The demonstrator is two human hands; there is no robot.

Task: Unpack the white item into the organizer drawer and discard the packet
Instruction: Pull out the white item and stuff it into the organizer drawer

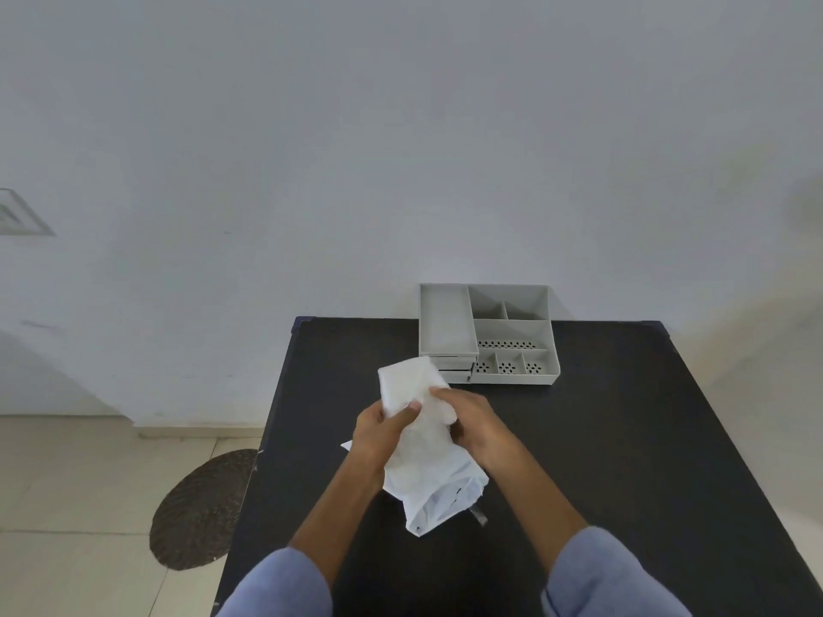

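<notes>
A folded white cloth-like item (412, 385) sticks up out of a crumpled white plastic packet (438, 492) above the black table. My left hand (383, 431) grips the white item from the left, thumb across it. My right hand (478, 427) holds the packet and item from the right. The grey organizer (512, 331) stands at the table's far edge, with a long drawer (446, 322) pulled out on its left side. The drawer shows nothing inside. The item's top reaches just in front of the drawer.
The black table (601, 438) stands against a pale wall. To its left are a tiled floor and a dark round woven mat (200, 509). The organizer's right side has several small open compartments (512, 365), some with perforated bottoms.
</notes>
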